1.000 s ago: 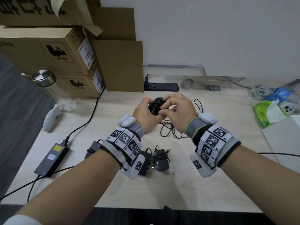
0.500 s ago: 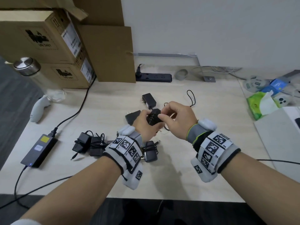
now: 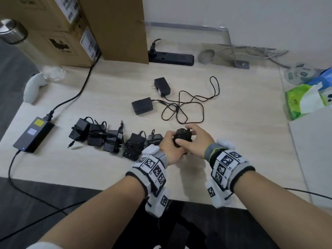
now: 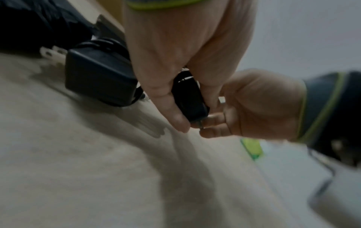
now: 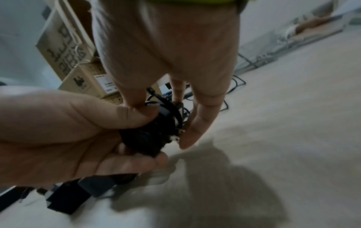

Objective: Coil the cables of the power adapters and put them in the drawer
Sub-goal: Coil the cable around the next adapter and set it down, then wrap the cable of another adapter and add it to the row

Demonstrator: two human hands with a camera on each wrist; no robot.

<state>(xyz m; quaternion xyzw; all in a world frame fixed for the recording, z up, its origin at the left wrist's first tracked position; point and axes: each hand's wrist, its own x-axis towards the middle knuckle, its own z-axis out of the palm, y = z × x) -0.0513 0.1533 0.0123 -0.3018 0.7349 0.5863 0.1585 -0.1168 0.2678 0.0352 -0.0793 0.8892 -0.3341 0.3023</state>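
Both hands hold one black power adapter with its cable wound round it, just above the desk. My left hand grips it from the left, thumb on top. My right hand pinches it from the right near the plug prongs. The held adapter sits at the right end of a row of several coiled adapters. Two adapters lie farther back with loose tangled cables. No drawer is in view.
A laptop power brick and its cord lie at the left. Cardboard boxes, a steel bottle and a black power strip stand at the back. A tissue pack and a white sheet sit at the right.
Both hands have brought the adapter from the middle of the desk toward the front edge, to the right end of the coiled row. The head view has tilted down.
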